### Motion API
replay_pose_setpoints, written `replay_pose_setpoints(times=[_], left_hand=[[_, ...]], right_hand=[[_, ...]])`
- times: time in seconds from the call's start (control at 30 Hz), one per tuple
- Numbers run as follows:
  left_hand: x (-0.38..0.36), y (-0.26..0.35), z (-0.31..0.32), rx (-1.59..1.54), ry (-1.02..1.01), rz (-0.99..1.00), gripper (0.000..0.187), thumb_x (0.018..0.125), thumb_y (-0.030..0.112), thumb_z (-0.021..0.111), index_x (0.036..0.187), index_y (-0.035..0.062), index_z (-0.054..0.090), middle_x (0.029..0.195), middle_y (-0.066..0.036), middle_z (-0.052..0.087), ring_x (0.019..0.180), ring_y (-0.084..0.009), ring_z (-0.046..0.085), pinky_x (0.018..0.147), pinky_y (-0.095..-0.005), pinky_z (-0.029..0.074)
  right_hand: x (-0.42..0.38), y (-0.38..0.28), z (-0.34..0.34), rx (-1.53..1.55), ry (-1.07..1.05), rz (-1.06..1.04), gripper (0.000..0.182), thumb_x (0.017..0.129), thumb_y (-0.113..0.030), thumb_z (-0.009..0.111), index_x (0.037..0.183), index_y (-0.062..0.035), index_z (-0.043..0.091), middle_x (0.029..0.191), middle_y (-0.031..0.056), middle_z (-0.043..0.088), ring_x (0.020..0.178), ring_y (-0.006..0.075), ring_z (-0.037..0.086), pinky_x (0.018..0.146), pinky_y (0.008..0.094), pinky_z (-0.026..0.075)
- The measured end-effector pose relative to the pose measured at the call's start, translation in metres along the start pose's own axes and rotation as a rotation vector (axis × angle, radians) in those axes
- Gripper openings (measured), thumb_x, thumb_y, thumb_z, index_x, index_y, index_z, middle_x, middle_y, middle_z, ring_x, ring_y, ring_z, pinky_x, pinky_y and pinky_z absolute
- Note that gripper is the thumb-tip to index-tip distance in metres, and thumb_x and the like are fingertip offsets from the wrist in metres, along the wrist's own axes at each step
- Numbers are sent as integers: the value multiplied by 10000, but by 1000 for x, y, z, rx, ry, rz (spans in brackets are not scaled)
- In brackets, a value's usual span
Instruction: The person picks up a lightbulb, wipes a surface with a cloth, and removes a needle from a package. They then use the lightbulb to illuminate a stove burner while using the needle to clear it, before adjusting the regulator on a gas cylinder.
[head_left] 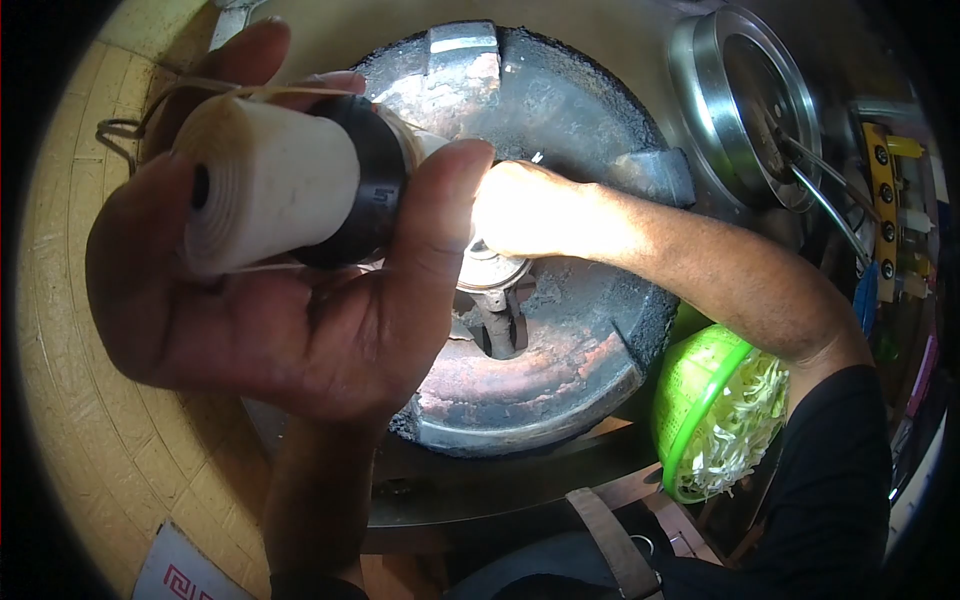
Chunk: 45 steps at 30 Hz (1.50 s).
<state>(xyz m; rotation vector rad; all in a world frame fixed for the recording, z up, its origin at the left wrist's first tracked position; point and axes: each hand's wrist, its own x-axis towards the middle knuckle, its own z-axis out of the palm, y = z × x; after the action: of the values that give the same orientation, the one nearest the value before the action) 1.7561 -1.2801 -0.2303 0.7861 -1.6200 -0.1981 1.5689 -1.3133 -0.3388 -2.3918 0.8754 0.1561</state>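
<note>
My left hand [290, 330] is closed round a flashlight [300, 180], a thick cylinder with a white wrapped body and a black band. Its beam falls on my right hand [525, 210], which is overexposed. That hand is curled down over the round metal burner [492, 270] at the centre of a stove ring. Its fingers are hidden by glare and by my left thumb, so what they grip cannot be made out. The wide, soot-crusted stove ring [530, 390] surrounds the burner, with raised supports on its rim. A pipe shows below the burner through an opening.
A green colander [690, 420] of shredded cabbage [740, 430] stands under my right arm. At the upper right is a round steel pot [700, 100] with metal handles leaning in it. A yellow rail [880, 210] with knobs lies beyond. Tan tiled wall [100, 400] borders the left.
</note>
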Motion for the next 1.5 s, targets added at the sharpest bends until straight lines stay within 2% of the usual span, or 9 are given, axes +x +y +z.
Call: replay_pose_setpoints(times=[0.13, 0.2, 0.33, 0.4, 0.43, 0.5, 0.6, 0.7, 1.5], left_hand=[[0, 4, 6, -11, 45, -10, 658, 791, 24, 761, 1231, -6, 273, 1208, -308, 508, 965, -310, 669, 818, -326, 615], [-1, -1, 6, -41, 56, 13, 668, 791, 24, 761, 1236, -8, 265, 1209, -309, 507, 965, -310, 669, 816, -327, 615], [-1, -3, 5, -56, 63, 38, 695, 790, 25, 763, 1251, 0, 243, 1217, -310, 501, 976, -311, 666, 816, -332, 616], [0, 2, 4, -24, 47, 6, 703, 791, 25, 762, 1255, 3, 234, 1225, -311, 494, 981, -311, 663, 817, -335, 616], [1, 5, 5, 8, 32, -26, 711, 792, 26, 761, 1258, 7, 224, 1232, -312, 487, 986, -312, 660, 819, -337, 616], [-1, 3, 7, -12, 63, -21, 703, 790, 26, 764, 1252, 3, 234, 1229, -314, 488, 983, -312, 661, 815, -337, 617], [-1, 2, 8, -29, 82, -9, 692, 785, 26, 769, 1241, -4, 248, 1224, -317, 492, 980, -313, 661, 804, -336, 619], [-1, 0, 8, -33, 78, 10, 684, 781, 23, 772, 1235, -8, 262, 1218, -319, 496, 977, -313, 662, 796, -337, 620], [0, -1, 8, -60, 99, 30, 639, 771, 21, 780, 1219, -1, 324, 1211, -306, 513, 955, -311, 670, 776, -336, 627]], right_hand=[[0, -3, -6, -39, 22, -56, 69, 704, -10, 589, 701, -10, 658, 727, 172, 652, 716, 325, 650, 675, 390, 535], [-4, -22, -32, -76, -102, -52, 287, 894, -146, 540, 1154, -117, 659, 1044, 112, 691, 927, 262, 677, 823, 363, 554], [-3, -16, -23, -73, -108, -46, 287, 896, -147, 537, 1153, -116, 659, 1044, 114, 691, 925, 263, 677, 821, 363, 554], [0, 3, 3, -8, 26, -44, 72, 709, -6, 588, 724, -11, 659, 754, 178, 660, 721, 324, 651, 676, 389, 536], [-1, -3, -5, -8, 26, -45, 72, 709, -6, 588, 724, -11, 659, 754, 178, 660, 721, 324, 651, 676, 389, 536], [-3, -21, -31, -112, -111, -58, 284, 897, -144, 531, 1148, -109, 659, 1038, 121, 691, 923, 267, 680, 823, 366, 556], [0, 4, 4, 67, 44, -35, 94, 718, -13, 589, 766, -17, 669, 792, 180, 667, 741, 327, 653, 693, 393, 538], [-5, -19, -29, -41, -47, -79, 285, 892, -140, 532, 1144, -106, 661, 1038, 121, 691, 927, 269, 680, 821, 369, 556], [-3, -24, -35, -113, -113, -54, 272, 856, -116, 569, 1109, -96, 667, 997, 138, 696, 902, 280, 683, 799, 380, 560]])
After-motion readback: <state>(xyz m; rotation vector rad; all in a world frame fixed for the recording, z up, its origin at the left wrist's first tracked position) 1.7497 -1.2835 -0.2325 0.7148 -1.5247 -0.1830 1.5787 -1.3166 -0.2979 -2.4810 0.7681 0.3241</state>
